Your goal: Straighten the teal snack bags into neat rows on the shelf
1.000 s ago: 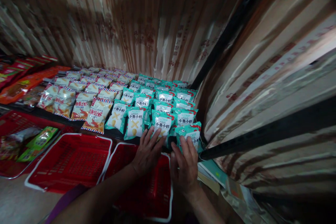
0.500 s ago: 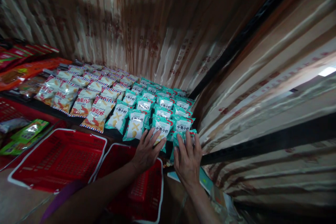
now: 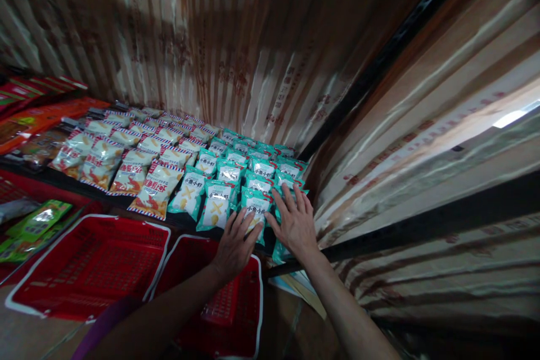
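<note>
Teal-and-white snack bags (image 3: 217,204) stand in several rows at the right end of a dark shelf. My left hand (image 3: 236,242) rests its spread fingers against the lower part of a front teal bag (image 3: 256,208). Over the rightmost column, my right hand (image 3: 294,219) lies with fingers apart on the teal bags, hiding part of them. Another teal bag (image 3: 280,252) shows below my right hand, at the shelf's front edge. White snack bags with striped edges (image 3: 156,187) fill the rows left of the teal ones.
Two red baskets with white rims (image 3: 95,264) (image 3: 255,315) sit below the shelf front. Green packets (image 3: 40,222) lie at far left, below orange bags (image 3: 46,115). Striped plastic sheeting (image 3: 236,39) hangs behind and at right, with a black post (image 3: 358,95).
My right hand has moved up and forward, from the front bag onto those further back. My left hand has stayed at nearly the same place. The view has shifted slightly.
</note>
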Demonstrator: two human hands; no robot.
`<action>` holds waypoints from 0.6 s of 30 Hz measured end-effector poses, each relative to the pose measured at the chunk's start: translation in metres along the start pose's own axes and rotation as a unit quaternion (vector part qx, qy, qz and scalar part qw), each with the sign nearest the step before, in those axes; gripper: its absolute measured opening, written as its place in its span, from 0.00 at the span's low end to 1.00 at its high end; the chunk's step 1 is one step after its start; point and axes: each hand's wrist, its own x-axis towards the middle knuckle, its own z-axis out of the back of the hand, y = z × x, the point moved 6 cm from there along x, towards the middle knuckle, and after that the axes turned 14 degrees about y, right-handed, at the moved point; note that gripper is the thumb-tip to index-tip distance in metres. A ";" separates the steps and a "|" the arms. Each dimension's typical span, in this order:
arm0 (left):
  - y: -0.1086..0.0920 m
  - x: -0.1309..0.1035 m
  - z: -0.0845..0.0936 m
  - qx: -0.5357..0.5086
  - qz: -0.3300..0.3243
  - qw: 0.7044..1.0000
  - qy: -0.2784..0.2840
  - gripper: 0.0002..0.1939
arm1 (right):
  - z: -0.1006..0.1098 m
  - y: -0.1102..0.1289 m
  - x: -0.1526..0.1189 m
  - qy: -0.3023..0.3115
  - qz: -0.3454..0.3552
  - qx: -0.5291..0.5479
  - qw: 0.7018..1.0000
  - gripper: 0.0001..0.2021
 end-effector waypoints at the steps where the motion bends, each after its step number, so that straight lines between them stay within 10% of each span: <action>1: 0.001 0.000 0.000 0.001 0.002 1.000 0.004 0.19 | -0.002 -0.002 0.001 0.000 -0.003 -0.002 1.000 0.25; 18: -0.005 -0.001 -0.012 -0.001 0.004 1.000 -0.003 0.22 | -0.021 -0.012 0.011 -0.018 -0.044 0.000 0.999 0.26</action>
